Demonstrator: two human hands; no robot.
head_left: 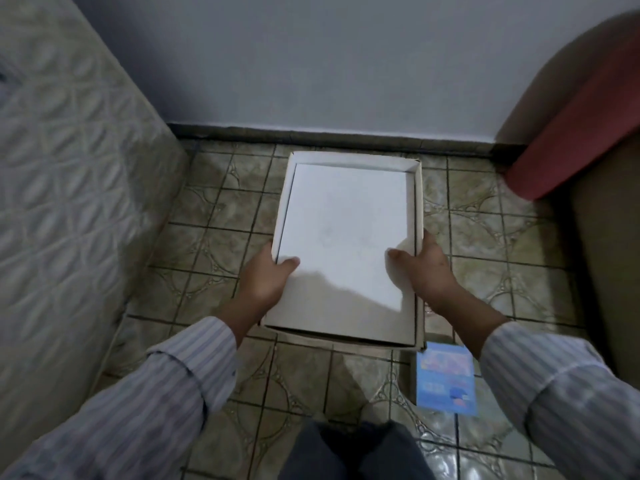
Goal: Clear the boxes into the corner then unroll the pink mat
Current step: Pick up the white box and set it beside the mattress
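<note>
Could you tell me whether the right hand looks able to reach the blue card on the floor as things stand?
Probably yes: the blue card lies bare on the tiles just under the right hand, nothing covering it. That hand would first have to let go of the white box.

White box in my grip, near the wall.

I hold a shallow white cardboard box [348, 237], open side up, its low rim standing round a bare white inside. It lies flat over the tiled floor, long way running from me toward the wall, far end just short of the skirting. My left hand [265, 275] and right hand [424, 268] clasp its two long sides, thumbs hooked over the rim onto the inside.
</note>
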